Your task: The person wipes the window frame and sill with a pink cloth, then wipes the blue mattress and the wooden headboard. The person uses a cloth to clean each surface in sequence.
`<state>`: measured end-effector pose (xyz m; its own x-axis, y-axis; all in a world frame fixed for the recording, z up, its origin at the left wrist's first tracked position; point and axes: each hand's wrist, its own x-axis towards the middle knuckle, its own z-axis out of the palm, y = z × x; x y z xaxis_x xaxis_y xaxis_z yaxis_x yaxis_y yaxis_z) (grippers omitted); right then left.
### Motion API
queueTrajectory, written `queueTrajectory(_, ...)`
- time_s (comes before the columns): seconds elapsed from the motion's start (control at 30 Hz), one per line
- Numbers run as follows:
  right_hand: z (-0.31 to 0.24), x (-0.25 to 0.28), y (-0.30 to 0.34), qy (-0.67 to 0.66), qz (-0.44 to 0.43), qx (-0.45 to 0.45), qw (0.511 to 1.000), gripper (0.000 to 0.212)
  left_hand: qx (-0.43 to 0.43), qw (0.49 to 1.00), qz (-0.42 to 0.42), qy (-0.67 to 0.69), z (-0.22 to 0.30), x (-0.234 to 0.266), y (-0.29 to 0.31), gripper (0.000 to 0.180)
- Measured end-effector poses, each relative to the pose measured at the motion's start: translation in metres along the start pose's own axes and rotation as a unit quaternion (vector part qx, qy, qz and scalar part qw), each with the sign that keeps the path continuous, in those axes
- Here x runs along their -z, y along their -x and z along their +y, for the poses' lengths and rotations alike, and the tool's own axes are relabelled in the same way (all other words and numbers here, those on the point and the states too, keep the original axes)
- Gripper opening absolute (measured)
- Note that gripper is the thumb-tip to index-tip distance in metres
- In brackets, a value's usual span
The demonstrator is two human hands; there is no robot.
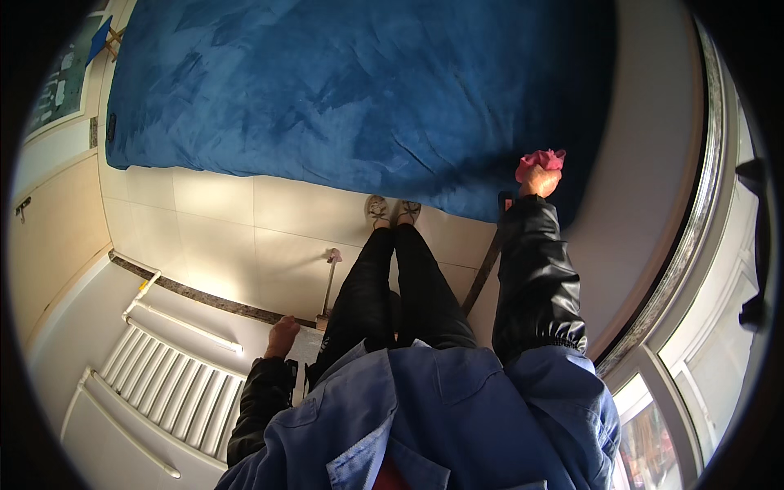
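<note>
Indoors; a bed (343, 90) with a plush blue cover fills the upper middle of the view, its nap brushed into lighter and darker patches, creases gathering toward the near right. Pale tiled floor (212, 200) below it, thin joints, a wash of warm light at left. Cream door (65, 233) at far left with a dark handle; white radiator (181, 388) on the lower-left wall, pipes beside it; dark speckled baseboard strip (204, 300) along the wall's foot. White-framed window (710, 367) at lower right. The 2 hands are well apart. Right hand (541, 181), black sleeve, arm outstretched, is closed on a crumpled pink cloth (547, 161), which bunches above the fist; the cloth shows against the bed's near right part, contact with the cover impossible to tell. Left hand (282, 336) is low at left, fingers curled, between radiator and legs; whether anything is inside it, cannot tell. Near it, a thin pale rod (330, 282) with a pinkish top. Bed's near edge runs slightly downward to the right; a band of floor separates it from the radiator wall. The wearer's 2 shoes (377, 209) are just beside that edge, and a plain pale wall (633, 196) bounds the right side.
</note>
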<state>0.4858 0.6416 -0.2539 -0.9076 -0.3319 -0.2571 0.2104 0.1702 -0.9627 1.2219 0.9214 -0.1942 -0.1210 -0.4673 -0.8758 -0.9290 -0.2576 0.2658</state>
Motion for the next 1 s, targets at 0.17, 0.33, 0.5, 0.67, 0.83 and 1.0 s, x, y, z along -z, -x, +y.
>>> queueTrajectory(0.17, 0.009, -0.011, 0.147, 0.334, -0.266, 0.093, 0.899, 0.037, -0.214, 0.954, -0.083, -0.191, 0.012, -0.004, -0.012, 0.02)
queueTrajectory(0.33, 0.055, -0.059, 0.229, 0.364, -0.49, 0.049, 0.791, 0.043, 0.043, 0.993, -0.013, 0.106, 0.039, 0.048, -0.006, 0.047)
queueTrajectory(0.5, 0.021, 0.16, 0.054, 0.407, 0.086, 0.001, 0.909, 0.013, 0.033, 0.998, 0.038, 0.041, 0.027, 0.077, 0.013, 0.042)
queueTrajectory(0.67, -0.029, 0.281, 0.003, 0.171, 0.123, 0.065, 0.975, 0.022, -0.014, 0.999, -0.028, -0.041, -0.005, 0.073, -0.017, 0.039)
queueTrajectory(0.83, 0.004, 0.063, 0.165, 0.343, -0.168, 0.161, 0.91, 0.047, 0.02, 0.997, -0.027, 0.069, 0.027, 0.106, -0.068, 0.041)
queueTrajectory(1.0, 0.039, -0.174, 0.359, 0.258, -0.527, 0.174, 0.791, 0.049, 0.005, 0.994, -0.012, 0.106, 0.051, 0.167, -0.074, 0.048)
